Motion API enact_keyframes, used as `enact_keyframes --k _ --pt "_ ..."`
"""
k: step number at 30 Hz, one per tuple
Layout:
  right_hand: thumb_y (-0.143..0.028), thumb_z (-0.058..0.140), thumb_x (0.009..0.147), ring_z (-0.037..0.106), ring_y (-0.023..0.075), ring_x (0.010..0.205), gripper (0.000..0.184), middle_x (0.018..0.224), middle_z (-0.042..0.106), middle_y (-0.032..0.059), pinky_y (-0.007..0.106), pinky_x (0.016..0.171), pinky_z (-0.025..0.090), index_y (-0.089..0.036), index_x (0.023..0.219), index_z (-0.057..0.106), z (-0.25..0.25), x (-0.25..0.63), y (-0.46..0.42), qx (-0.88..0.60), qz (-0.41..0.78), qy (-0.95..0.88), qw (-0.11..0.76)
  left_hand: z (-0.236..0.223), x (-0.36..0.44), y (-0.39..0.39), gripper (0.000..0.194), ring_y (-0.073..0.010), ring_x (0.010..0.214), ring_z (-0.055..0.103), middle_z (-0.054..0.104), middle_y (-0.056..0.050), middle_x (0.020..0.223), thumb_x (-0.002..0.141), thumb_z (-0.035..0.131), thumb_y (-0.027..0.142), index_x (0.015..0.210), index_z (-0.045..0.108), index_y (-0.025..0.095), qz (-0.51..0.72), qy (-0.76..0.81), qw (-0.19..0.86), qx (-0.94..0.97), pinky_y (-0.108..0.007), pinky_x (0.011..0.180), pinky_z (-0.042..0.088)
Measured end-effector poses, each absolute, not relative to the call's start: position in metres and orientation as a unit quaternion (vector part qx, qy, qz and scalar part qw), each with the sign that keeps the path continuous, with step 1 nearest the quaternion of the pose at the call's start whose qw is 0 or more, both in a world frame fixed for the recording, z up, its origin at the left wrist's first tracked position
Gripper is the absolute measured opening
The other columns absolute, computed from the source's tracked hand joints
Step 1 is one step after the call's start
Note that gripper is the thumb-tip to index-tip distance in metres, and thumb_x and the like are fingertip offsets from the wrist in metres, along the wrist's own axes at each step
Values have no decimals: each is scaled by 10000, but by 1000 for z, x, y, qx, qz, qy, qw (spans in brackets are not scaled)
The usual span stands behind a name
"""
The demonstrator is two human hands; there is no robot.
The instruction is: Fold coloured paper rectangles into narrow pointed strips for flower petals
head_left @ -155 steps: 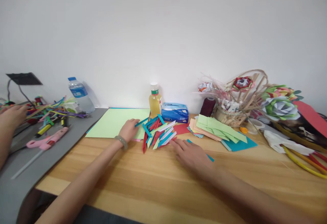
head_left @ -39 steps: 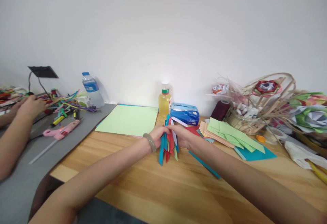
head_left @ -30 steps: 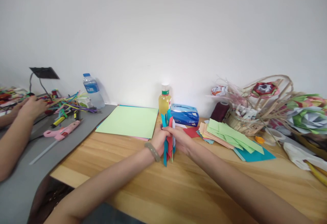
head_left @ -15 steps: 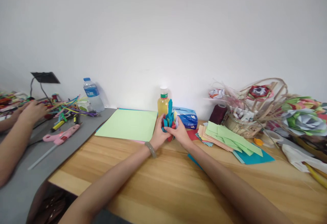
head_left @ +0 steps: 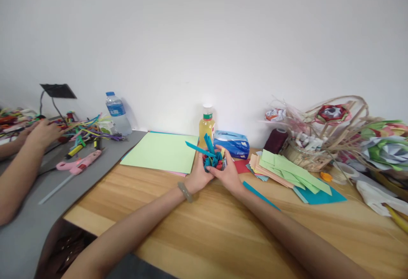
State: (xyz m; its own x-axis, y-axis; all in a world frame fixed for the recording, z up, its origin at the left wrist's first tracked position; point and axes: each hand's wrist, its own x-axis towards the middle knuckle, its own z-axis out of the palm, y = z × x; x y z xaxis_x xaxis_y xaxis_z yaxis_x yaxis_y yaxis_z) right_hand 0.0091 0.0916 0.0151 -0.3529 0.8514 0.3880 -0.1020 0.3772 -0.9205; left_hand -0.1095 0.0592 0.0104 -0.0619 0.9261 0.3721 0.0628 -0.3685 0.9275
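Between my two hands is a bundle of folded paper strips [head_left: 213, 159], blue and red with some yellow and white showing. My left hand [head_left: 198, 175] wraps its near left side, and my right hand [head_left: 227, 173] curls round the right side; the thumbs almost meet in front. A blue strip sticks out to the left and others point upward. Much of the bundle is hidden by my fingers. Behind it stands a bottle of yellow liquid [head_left: 206, 128], with a blue tissue pack [head_left: 232, 144] to its right. A blue strip [head_left: 259, 195] lies by my right forearm.
Pale green sheets [head_left: 162, 153] lie to the left, and a pile of cut paper strips [head_left: 287, 170] to the right. Beyond are a basket [head_left: 307, 160] and paper flowers [head_left: 385, 151]. At left, a co-worker's hand [head_left: 44, 134] works near a pink glue gun [head_left: 79, 164].
The paper bundle has tipped in my hands: its upright blue strips now lean and spread, one pointing left. More of the blue strip near my right forearm shows.
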Motion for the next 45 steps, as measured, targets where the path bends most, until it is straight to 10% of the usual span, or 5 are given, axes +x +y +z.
enact_keyframes --k 15,29,45 --pt "-218 688 595 536 234 1088 714 1184 546 91 414 949 409 -218 1223 348 -9 7 116 -264 522 -668 459 -1 -117 68 928 -261 1329 255 244 -34 1462 532 639 78 1362 278 284 607 348 547 461 -365 1083 244" --pt "-207 605 640 534 229 1032 496 1129 572 75 385 918 402 -181 1112 453 56 -14 138 -277 451 -709 465 76 -112 100 309 -214 930 571 616 -49 916 647 521 97 953 535 142 633 424 455 460 -372 906 421" --pt "-129 655 545 618 196 652 416 728 640 -3 349 627 517 -172 936 519 35 -13 149 -411 469 -679 387 74 -134 100 200 -197 784 581 640 -42 785 573 528 163 766 580 152 500 495 517 488 -314 715 443"
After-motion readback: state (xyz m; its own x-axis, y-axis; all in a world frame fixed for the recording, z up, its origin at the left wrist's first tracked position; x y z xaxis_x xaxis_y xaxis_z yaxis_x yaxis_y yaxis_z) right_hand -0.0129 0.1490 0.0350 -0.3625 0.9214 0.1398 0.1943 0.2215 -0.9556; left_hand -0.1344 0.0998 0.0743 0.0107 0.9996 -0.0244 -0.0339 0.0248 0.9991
